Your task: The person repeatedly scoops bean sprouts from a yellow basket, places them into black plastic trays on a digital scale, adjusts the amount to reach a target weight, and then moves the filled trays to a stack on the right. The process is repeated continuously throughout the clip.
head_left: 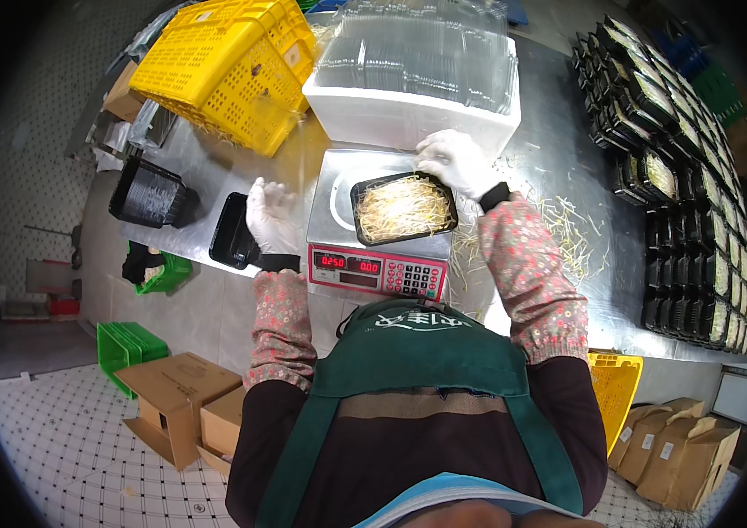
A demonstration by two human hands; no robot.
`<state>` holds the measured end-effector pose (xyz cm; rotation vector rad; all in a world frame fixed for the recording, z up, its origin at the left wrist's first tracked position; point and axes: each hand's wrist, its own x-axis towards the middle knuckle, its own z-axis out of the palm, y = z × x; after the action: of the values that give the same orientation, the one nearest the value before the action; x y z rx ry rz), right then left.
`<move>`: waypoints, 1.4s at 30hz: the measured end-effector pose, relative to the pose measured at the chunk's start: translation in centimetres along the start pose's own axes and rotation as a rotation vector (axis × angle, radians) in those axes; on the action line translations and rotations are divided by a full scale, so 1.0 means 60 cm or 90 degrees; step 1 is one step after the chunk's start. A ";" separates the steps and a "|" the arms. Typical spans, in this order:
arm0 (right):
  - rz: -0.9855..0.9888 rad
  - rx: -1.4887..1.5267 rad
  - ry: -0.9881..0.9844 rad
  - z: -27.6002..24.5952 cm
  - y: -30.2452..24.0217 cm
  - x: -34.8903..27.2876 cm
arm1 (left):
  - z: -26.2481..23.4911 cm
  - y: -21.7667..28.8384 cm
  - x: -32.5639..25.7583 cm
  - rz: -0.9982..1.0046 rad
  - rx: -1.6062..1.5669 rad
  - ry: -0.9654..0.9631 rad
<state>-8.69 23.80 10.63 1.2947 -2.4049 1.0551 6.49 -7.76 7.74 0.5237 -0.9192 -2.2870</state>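
A black tray of bean sprouts (402, 209) rests on the metal pan of a red-fronted digital scale (377, 271), whose red display is lit. My right hand (456, 165), in a white glove, is closed at the far right corner of that tray, its fingers curled over the rim and partly hidden. To the left of the scale, my white-gloved left hand (271, 216) is open, with fingers extended and nothing visible in it. Just beside it stands an empty black tray (234, 231); whether the hand touches it I cannot tell.
Nested black trays (153, 194) lie farther left. A yellow crate (215, 70) and a white foam box (409, 119) of clear lids stand behind the scale. Loose sprouts (567, 238) litter the metal table. Filled trays (699, 211) are stacked at the right.
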 end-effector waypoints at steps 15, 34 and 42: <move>0.342 0.431 -0.081 -0.098 -0.076 -0.115 | 0.070 -0.075 -0.121 -0.009 0.369 -0.322; 0.584 0.441 -0.058 0.076 0.059 -0.096 | 0.007 -0.150 0.023 -0.263 0.506 -0.269; 0.459 0.631 0.177 0.139 0.083 -0.105 | -0.018 -0.192 0.021 -0.112 0.404 -0.235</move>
<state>-7.77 23.93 -0.90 0.2857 -2.1614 2.6181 1.65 -2.56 -1.48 0.4552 -1.8730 -2.2576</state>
